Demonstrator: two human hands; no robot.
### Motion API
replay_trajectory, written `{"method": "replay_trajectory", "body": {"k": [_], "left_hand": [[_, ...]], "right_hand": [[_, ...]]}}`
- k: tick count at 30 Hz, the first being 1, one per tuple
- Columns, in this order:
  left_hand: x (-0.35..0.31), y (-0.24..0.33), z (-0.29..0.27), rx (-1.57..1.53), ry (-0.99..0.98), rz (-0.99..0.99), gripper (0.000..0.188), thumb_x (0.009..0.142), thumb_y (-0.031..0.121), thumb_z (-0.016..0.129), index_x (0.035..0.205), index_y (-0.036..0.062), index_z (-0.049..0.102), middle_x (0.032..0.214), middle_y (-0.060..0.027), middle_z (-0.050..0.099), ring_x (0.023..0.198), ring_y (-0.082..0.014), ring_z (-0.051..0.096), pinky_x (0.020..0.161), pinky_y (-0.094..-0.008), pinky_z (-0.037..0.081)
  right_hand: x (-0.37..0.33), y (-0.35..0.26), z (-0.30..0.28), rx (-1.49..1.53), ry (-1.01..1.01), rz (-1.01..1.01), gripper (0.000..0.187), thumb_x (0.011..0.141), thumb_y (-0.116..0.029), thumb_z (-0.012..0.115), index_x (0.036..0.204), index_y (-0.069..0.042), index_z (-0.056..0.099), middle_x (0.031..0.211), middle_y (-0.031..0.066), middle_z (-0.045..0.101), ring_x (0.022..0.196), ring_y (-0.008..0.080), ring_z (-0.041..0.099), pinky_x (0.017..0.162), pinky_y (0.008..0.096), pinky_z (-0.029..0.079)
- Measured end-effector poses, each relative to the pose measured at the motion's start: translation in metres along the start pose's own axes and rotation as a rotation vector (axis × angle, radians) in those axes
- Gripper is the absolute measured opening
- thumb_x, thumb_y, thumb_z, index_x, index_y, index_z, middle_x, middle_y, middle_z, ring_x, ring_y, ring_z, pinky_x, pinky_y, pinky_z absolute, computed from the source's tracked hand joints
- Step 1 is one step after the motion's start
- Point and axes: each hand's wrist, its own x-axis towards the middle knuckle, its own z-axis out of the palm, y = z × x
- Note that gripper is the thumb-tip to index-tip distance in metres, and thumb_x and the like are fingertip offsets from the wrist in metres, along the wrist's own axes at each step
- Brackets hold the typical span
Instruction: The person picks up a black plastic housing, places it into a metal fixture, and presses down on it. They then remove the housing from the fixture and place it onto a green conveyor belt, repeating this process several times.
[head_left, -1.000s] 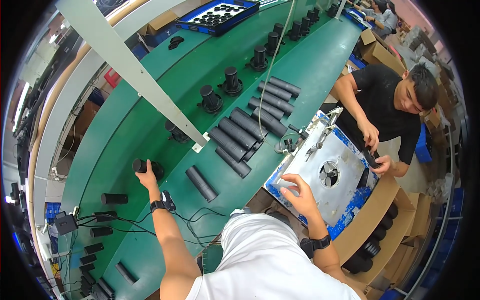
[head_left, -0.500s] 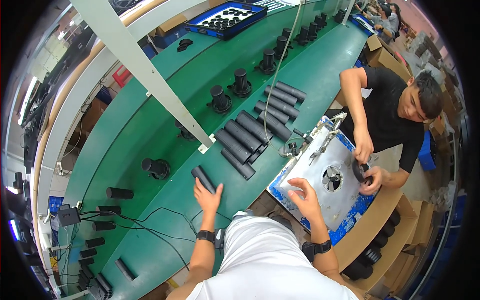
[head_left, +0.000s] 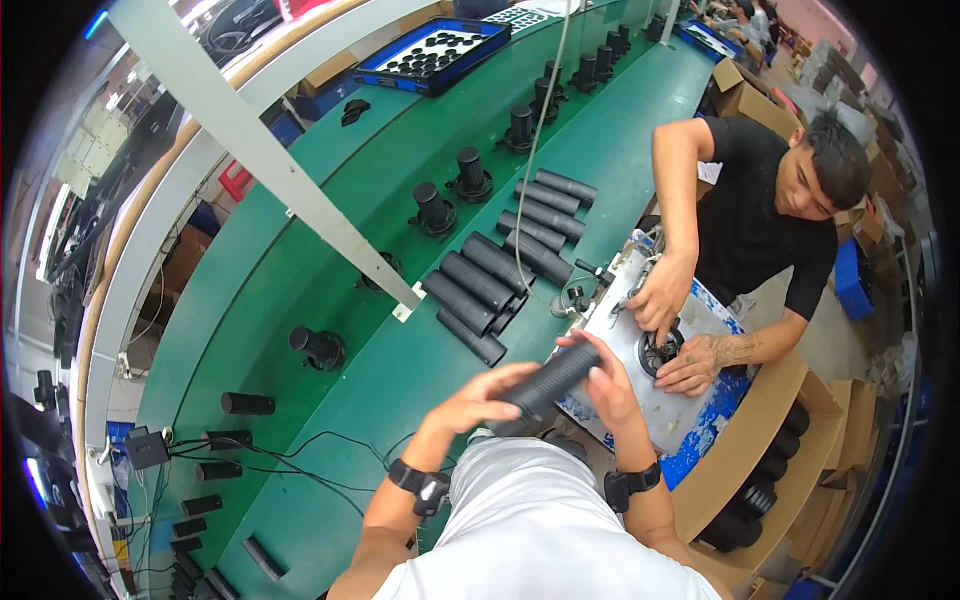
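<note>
Between my two hands, in front of my body, a black ribbed tube (head_left: 552, 378) is held at a slant, its right end higher in the picture. My left hand (head_left: 485, 397) grips its lower left end, with the thumb along the near side. Around the upper right end close the fingers of my right hand (head_left: 612, 388). Several similar black tubes (head_left: 470, 283) lie in a group on the green bench (head_left: 380, 400), beyond my hands, some stacked on others.
At right, a co-worker's hands (head_left: 680, 350) work on a round black fan-like part (head_left: 658, 352) on a metal-topped stand (head_left: 610, 335). Black cylinders on flanged bases (head_left: 432, 208) line a green belt. A pale post (head_left: 300, 190) and cables (head_left: 300, 455) stand left. A cardboard box (head_left: 790, 450) holds black parts.
My left hand has lifted the tube off the bench and brought it right, and my right hand has taken its other end. The co-worker's hands have moved onto the stand's middle with the round part.
</note>
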Motion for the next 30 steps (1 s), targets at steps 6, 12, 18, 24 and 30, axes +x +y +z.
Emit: {"method": "replay_trajectory", "body": {"k": [6, 12, 18, 24, 30], "left_hand": [[0.046, -0.018, 0.028, -0.064, -0.11, 0.021, 0.073, 0.081, 0.019, 0.07, 0.142, -0.0014, 0.034, 0.136, -0.0143, 0.046, 0.125, -0.0202, 0.045, 0.099, -0.0335, 0.043], [0.052, -0.025, 0.046, 0.113, -0.098, 0.048, 0.065, 0.081, 0.01, 0.072, 0.136, -0.0022, 0.04, 0.129, -0.0132, 0.048, 0.128, -0.0199, 0.04, 0.106, -0.0332, 0.034], [0.074, -0.005, 0.055, 0.105, -0.235, -0.22, 0.061, 0.093, 0.042, 0.054, 0.132, -0.0035, 0.042, 0.081, -0.003, 0.06, 0.064, -0.0085, 0.056, 0.057, -0.0217, 0.044], [0.091, -0.003, 0.084, 0.249, -0.193, 0.137, 0.068, 0.08, 0.008, 0.074, 0.138, 0.0052, 0.037, 0.123, -0.0088, 0.051, 0.104, -0.0132, 0.055, 0.078, -0.0269, 0.047], [0.106, -0.002, 0.09, 0.892, -0.097, 0.684, 0.067, 0.069, 0.0, 0.076, 0.131, 0.0052, 0.05, 0.126, -0.0119, 0.054, 0.101, -0.0213, 0.058, 0.078, -0.0266, 0.047]], "right_hand": [[-0.016, -0.004, -0.024, 0.493, -0.035, -0.304, 0.07, 0.077, -0.033, 0.072, 0.13, -0.002, 0.039, 0.112, 0.0159, 0.053, 0.114, 0.0321, 0.051, 0.098, 0.0423, 0.044], [-0.047, -0.001, -0.043, 0.552, 0.214, -0.36, 0.069, 0.079, -0.031, 0.072, 0.132, -0.005, 0.037, 0.116, 0.0129, 0.05, 0.117, 0.0308, 0.048, 0.103, 0.0424, 0.039], [-0.058, -0.006, -0.049, 0.585, 0.067, -0.513, 0.068, 0.078, -0.032, 0.076, 0.131, -0.008, 0.041, 0.12, 0.0073, 0.048, 0.125, 0.0291, 0.044, 0.106, 0.0424, 0.037], [-0.059, -0.038, -0.062, 0.657, 0.114, -0.661, 0.062, 0.071, -0.022, 0.076, 0.12, -0.014, 0.039, 0.112, 0.0028, 0.047, 0.116, 0.0222, 0.046, 0.11, 0.0414, 0.032], [-0.079, -0.037, -0.063, 0.617, 0.18, -0.704, 0.063, 0.069, -0.023, 0.076, 0.12, -0.016, 0.04, 0.109, 0.0022, 0.049, 0.115, 0.023, 0.046, 0.111, 0.0405, 0.03]]}}
